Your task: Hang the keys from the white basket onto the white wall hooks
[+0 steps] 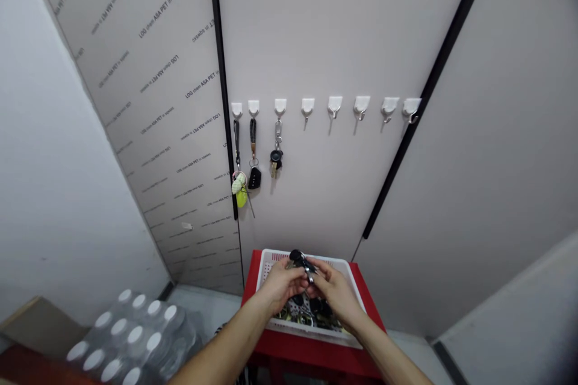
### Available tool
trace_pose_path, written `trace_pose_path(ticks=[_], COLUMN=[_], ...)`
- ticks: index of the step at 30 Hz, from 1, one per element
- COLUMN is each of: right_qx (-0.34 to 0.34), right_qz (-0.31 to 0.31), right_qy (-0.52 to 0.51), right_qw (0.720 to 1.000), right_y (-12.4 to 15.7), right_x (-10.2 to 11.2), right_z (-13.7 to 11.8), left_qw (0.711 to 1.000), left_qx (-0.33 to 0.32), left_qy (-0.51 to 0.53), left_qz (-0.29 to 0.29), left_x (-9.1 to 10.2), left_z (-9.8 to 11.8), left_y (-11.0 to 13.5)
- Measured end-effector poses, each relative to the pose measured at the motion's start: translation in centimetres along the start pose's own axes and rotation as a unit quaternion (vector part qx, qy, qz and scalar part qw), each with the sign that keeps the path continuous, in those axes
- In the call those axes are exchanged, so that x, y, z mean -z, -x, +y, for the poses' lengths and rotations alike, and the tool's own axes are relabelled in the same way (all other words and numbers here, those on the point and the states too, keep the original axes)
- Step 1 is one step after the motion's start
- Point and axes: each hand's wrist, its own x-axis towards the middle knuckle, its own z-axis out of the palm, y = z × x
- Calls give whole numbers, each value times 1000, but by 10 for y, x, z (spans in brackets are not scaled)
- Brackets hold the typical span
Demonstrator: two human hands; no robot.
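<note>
Over a white plastic basket point(311, 335), my left hand point(283, 281) and my right hand point(333, 289) meet around a bunch of keys point(298, 257) with a black head and a dark strap-like part. Fingers of both hands are closed on it; their grip partly hides its shape. Below them in the basket lie more keys and rings point(304, 317), several with black heads. On the wall, a row of white hooks point(307, 107) runs left to right. The three leftmost carry a strap with green charms point(240, 189), a black car key point(254, 177) and a key with a metal clip point(276, 156).
The basket stands on a red stool or small table point(316, 352) against grey cabinet doors point(343, 24). Black vertical handle strips point(220, 42) edge the doors. Packed bottles with white caps point(134, 334) stand at lower left, beside a cardboard piece point(40, 328).
</note>
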Motion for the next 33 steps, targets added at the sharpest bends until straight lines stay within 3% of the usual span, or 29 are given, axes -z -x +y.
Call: trace_pose_path(ticks=[3, 6, 8, 11, 16, 19, 21, 26, 30, 33], right_qx=[6, 38, 81, 147, 179, 194, 206, 206, 206, 203], right_qz=[13, 15, 33, 61, 32, 13, -4, -34, 3, 25], right_qy=[18, 119, 243, 385, 431, 421, 402, 301, 189, 139], right_qw=[1000, 992, 966, 909, 884, 886, 892, 930, 960, 969], right_y=[-1, -5, -8, -11, -11, -9, -9, -20, -39, -52], right_x=[0, 6, 13, 23, 27, 25, 22, 14, 8, 2], right_z=[1, -5, -12, -28, -51, -62, -70, -95, -119, -136], left_qw=[998, 990, 976, 952, 892, 870, 869, 910, 935, 914], left_qx=[0, -38, -93, -145, -246, -312, -330, -270, -251, -289], left_qy=[-57, -120, -159, -229, -350, -368, -363, -311, -249, -280], left_qz=[5, 67, 118, 140, 144, 103, 63, -44, 5, 42], left_x=[1, 6, 11, 18, 12, -2, -11, -27, -40, -50], left_z=[0, -1, -2, -5, 1, 12, 19, 31, 58, 90], left_y=[0, -4, -9, -14, -6, 5, 10, 1, -14, -21])
